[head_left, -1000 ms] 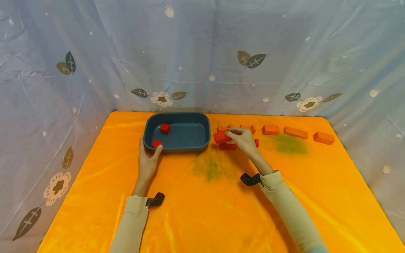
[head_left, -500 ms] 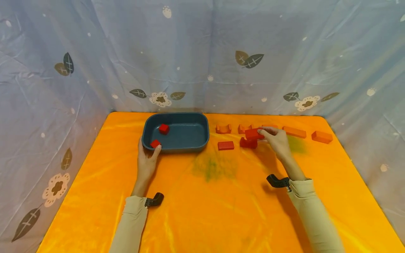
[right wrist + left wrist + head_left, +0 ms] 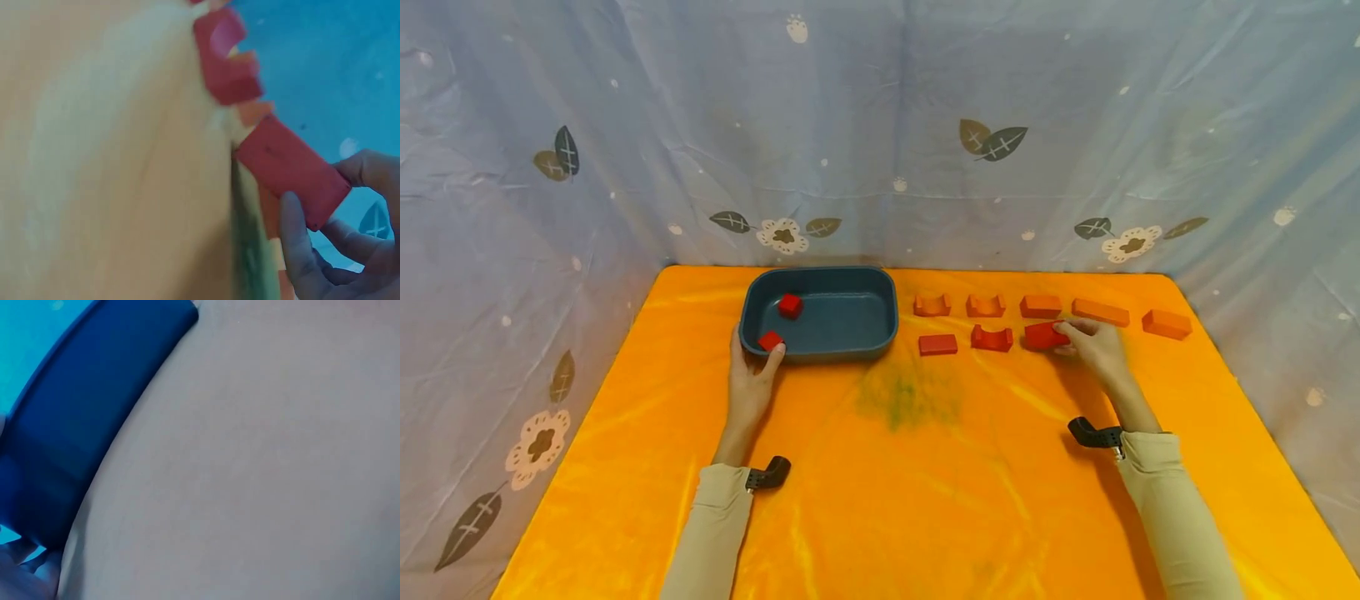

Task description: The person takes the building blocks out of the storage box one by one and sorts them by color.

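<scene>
My left hand (image 3: 751, 390) grips the near left corner of a dark blue-grey tray (image 3: 831, 356), thumb over the rim. Inside the tray are two small red blocks (image 3: 790, 306), one close to the thumb. With my right hand (image 3: 1099, 348) I pinch a red rectangular block (image 3: 1043, 336) just right of a red notched block (image 3: 992, 339). In the right wrist view, fingers and thumb hold this red block by its end, tilted. A flat red block (image 3: 937, 344) lies left of the notched one. The left wrist view shows mainly the tray's outer wall (image 3: 94, 419).
Behind the red row runs an orange row: two notched blocks (image 3: 932, 306), a block (image 3: 1041, 307), a long bar (image 3: 1101, 312) and another block (image 3: 1167, 324). A patterned grey-blue curtain (image 3: 880, 142) stands behind the yellow cloth (image 3: 925, 500).
My right hand has moved right along the row with the red block, past the notched red block, and lowered it toward the cloth. The left hand stays at the tray.
</scene>
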Available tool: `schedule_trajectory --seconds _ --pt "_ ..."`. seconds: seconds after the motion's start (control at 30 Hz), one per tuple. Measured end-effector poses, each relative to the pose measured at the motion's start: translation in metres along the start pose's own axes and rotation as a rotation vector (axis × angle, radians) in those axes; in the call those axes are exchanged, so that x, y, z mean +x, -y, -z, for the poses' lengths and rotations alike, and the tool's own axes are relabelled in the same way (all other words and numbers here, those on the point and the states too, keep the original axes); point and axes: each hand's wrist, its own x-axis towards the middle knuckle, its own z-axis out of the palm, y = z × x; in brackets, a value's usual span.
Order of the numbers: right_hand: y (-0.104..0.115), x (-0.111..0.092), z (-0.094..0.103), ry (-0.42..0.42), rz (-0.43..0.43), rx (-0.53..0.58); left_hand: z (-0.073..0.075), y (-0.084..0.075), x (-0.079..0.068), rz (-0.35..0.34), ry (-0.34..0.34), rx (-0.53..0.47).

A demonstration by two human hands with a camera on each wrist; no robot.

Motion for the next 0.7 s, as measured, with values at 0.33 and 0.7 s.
schedule_trajectory --seconds 0.33,0.7 --pt "-0.002 0.010 0.004 0.054 -0.066 -0.354 -0.001 -0.028 -0.006 -0.027 0.019 -0.032" --pt "-0.012 0.008 0.006 -0.038 -0.088 -0.336 0.000 -0.027 -0.005 -0.039 0.032 -0.042"
